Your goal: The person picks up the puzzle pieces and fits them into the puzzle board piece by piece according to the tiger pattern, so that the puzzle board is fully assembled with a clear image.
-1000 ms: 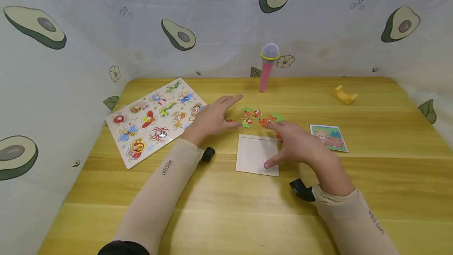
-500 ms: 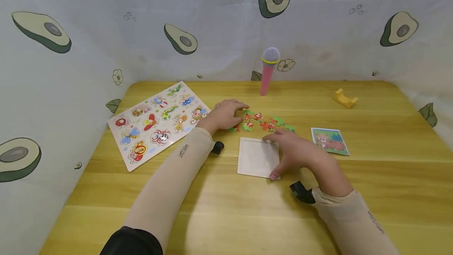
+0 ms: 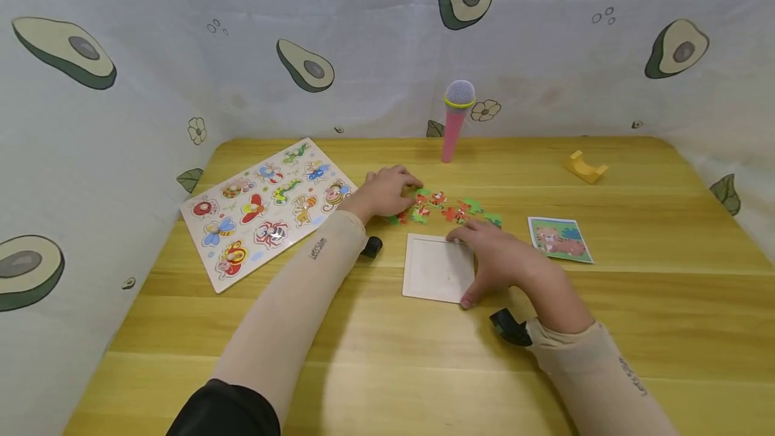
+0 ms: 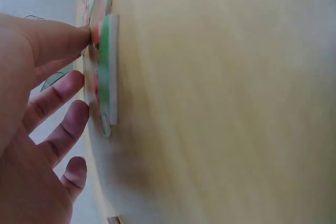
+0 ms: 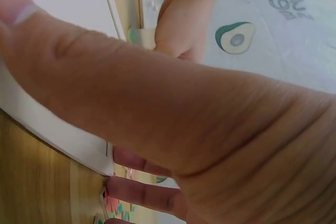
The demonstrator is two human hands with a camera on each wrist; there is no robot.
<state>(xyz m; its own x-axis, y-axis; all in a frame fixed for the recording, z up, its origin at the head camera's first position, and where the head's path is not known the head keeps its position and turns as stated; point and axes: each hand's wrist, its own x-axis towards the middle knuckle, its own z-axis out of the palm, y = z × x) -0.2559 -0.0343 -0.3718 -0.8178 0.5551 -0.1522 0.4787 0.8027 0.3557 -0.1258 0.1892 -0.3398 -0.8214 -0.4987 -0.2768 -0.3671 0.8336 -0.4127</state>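
My left hand (image 3: pixel 385 192) reaches over the left end of a cluster of red and green jigsaw pieces (image 3: pixel 460 211). In the left wrist view its thumb touches a green and red jigsaw piece (image 4: pixel 108 72) lying on the table, while the other fingers are loosely bent and apart from it. My right hand (image 3: pixel 507 258) grips a square white puzzle tray (image 3: pixel 431 268) at its right side, with the thumb at the near edge and fingers at the far edge. In the right wrist view the large thumb (image 5: pixel 105 74) covers part of the tray.
A picture card (image 3: pixel 560 239) lies right of my right hand. An insect peg-puzzle board (image 3: pixel 260 221) lies at the left. Behind the jigsaw pieces stands a pink toy microphone (image 3: pixel 455 126); a yellow curved block (image 3: pixel 585 167) is at the back right of the wooden table.
My left hand has moved slightly right and lower, onto the leftmost pieces. The right hand has drawn back from the pieces, its thumb shifting to the tray's near edge. The head view tilted slightly.
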